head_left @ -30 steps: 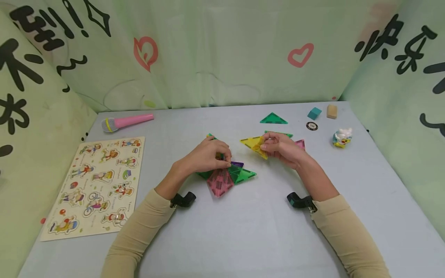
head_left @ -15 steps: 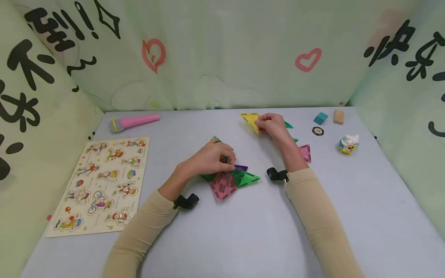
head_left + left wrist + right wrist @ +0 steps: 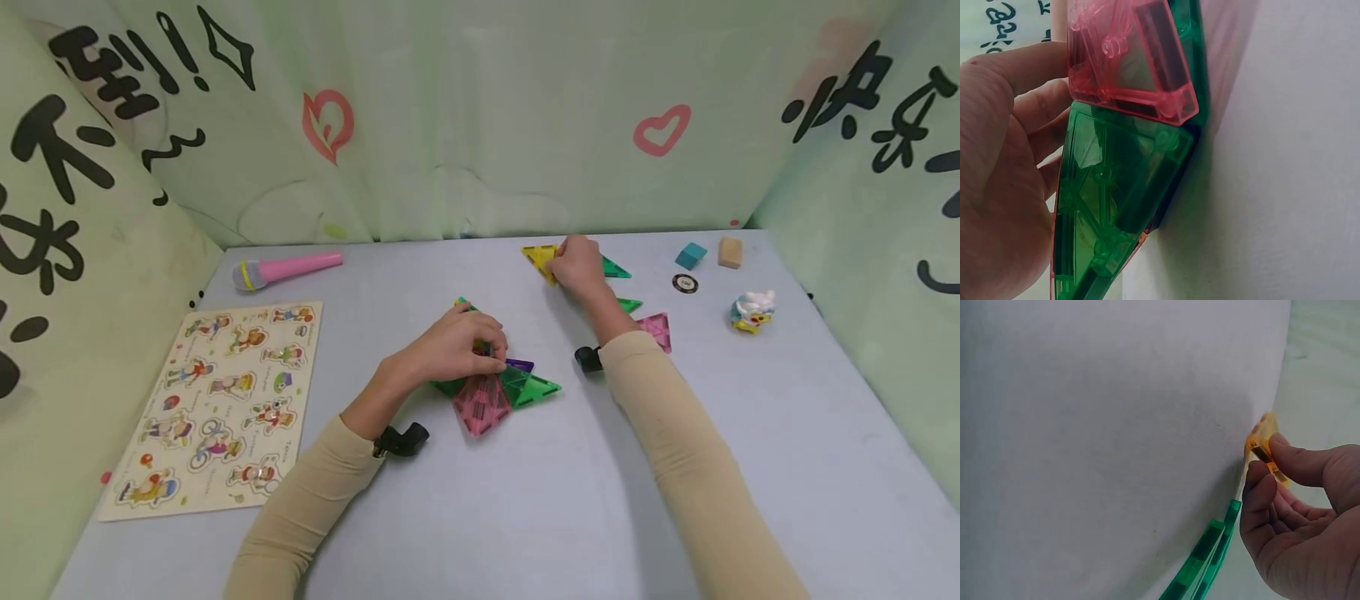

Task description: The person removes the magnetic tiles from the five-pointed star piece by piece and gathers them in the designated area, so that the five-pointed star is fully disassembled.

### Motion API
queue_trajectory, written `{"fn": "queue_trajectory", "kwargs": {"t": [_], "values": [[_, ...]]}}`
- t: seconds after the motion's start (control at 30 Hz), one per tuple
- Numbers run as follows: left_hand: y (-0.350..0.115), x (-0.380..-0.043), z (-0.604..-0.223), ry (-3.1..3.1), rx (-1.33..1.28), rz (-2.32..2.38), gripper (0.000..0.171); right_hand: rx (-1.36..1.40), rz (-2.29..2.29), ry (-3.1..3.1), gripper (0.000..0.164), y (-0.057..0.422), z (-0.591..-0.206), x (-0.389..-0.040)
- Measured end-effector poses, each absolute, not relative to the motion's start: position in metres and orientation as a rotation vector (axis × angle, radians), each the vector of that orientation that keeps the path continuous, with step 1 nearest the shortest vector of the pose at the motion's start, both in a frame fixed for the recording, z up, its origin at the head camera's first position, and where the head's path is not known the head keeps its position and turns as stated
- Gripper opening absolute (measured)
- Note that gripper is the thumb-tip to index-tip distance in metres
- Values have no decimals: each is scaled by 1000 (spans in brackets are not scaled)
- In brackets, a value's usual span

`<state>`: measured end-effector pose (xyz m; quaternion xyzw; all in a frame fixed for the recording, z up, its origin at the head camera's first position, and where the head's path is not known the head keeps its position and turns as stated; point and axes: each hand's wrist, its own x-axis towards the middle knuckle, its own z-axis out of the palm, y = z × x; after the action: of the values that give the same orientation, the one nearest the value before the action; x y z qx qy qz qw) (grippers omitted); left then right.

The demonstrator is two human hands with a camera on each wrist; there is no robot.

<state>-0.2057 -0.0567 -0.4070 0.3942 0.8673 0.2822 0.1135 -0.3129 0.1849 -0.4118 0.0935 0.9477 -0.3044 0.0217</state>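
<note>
My left hand (image 3: 453, 342) grips a built shape of translucent magnetic tiles near the middle of the table. A pink tile (image 3: 482, 405), a green triangle tile (image 3: 534, 389) and a bit of a purple tile (image 3: 522, 364) show below the fingers. In the left wrist view, the fingers reach behind the pink tile (image 3: 1129, 56) and the green tile (image 3: 1116, 169). Towards the back edge, my right hand (image 3: 582, 265) pinches a yellow triangle tile (image 3: 537, 260). The right wrist view shows thumb and fingertips on this yellow tile (image 3: 1264, 440); the palm partly hides it.
Two green triangle tiles, a farther one (image 3: 616, 267) and a nearer one (image 3: 628, 305), lie by the right forearm with a pink tile (image 3: 657, 331). Beyond are blocks (image 3: 730, 252), a round chip (image 3: 685, 283) and a figurine (image 3: 752, 312). A toy microphone (image 3: 288, 268) and picture board (image 3: 217, 400) lie left.
My right hand has carried the yellow tile away from the tile shape to near the table's back edge and lowered slightly there. The left hand keeps its place on the shape.
</note>
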Motion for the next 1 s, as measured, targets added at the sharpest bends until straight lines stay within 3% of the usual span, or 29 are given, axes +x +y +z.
{"fn": "queue_trajectory", "kwargs": {"t": [0.13, 0.53, 1.0], "values": [[-56, -205, -407, 2542, 1172, 828, 14, 300, -917, 2949, 35, 185, -414, -310], [-54, -205, -408, 2559, 1181, 814, 15, 123, -1292, 2760, 23, 203, -391, -265], [-57, -206, -407, 2560, 1194, 815, 15, -414, -1126, 2267, 23, 212, -396, -204]]}}
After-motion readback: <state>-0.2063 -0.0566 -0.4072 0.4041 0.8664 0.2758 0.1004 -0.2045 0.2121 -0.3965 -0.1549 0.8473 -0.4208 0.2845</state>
